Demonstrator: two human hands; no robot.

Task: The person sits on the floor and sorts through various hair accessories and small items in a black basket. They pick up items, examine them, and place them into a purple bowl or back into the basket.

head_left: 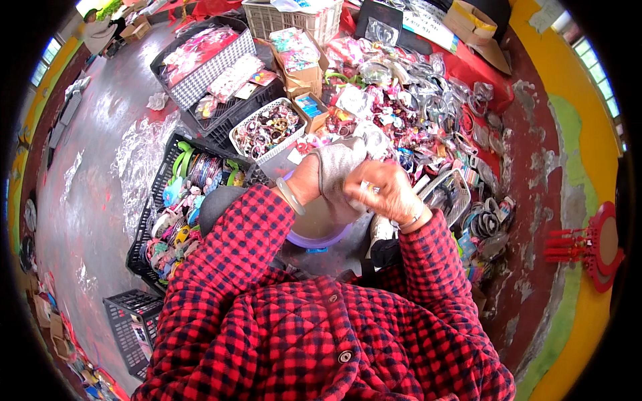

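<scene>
Grey cloth (338, 164) sits just above the middle of the frame, bunched between the two hands and held up over a purple bowl (319, 234). The left hand (304, 179) is closed on the cloth's left edge, with a pale bangle (289, 196) round its wrist. The right hand (382, 190) lies just right of the cloth, fingers curled in and pinching its lower right part; whether it also holds something small there is too blurred to tell. Both forearms come up from the lower edge in red and black checked sleeves (247, 234), and the same checked jacket fills the bottom of the frame. Above and left of the hands stands a white basket (267, 130) full of small coloured rings and hair ties. Further left, a black crate (175, 200) holds green and blue hairbands and other bright bits. Upper left of centre, another black crate (200, 63) carries flat packets, and a cardboard box (299, 60) sits beside it. To the upper right, a heap of clear-wrapped trinkets (414, 107) spreads over a red sheet (478, 70). The grey concrete floor (93, 167) takes up the left side.
</scene>
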